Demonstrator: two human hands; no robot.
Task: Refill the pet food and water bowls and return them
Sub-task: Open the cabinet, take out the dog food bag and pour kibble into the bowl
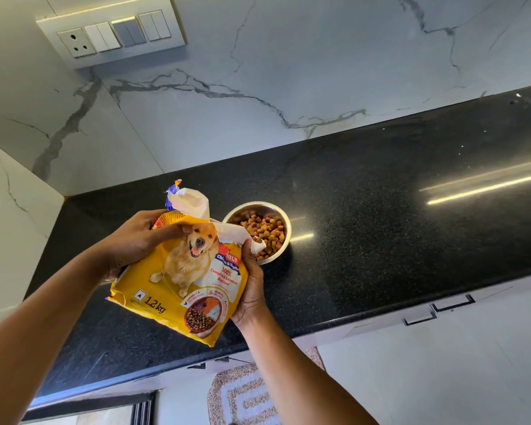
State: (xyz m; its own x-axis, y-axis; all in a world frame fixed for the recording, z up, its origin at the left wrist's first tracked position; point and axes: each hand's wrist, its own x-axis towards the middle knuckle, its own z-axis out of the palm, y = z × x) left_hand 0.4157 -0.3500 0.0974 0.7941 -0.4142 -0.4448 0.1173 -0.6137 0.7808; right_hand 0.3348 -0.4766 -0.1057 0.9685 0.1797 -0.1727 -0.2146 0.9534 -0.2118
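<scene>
A yellow dog food bag with a dog picture is held above the black counter, its torn white top open and pointing toward the wall. My left hand grips the bag's upper left part. My right hand holds its right side, thumb near the torn edge. Just right of the bag's mouth stands a steel bowl on the counter, holding brown kibble over much of its bottom. No water bowl is in view.
The black granite counter stretches to the right, meeting a marble wall behind and on the left. A switch panel is on the wall. Below the counter's front edge are white drawers with handles and a patterned floor mat.
</scene>
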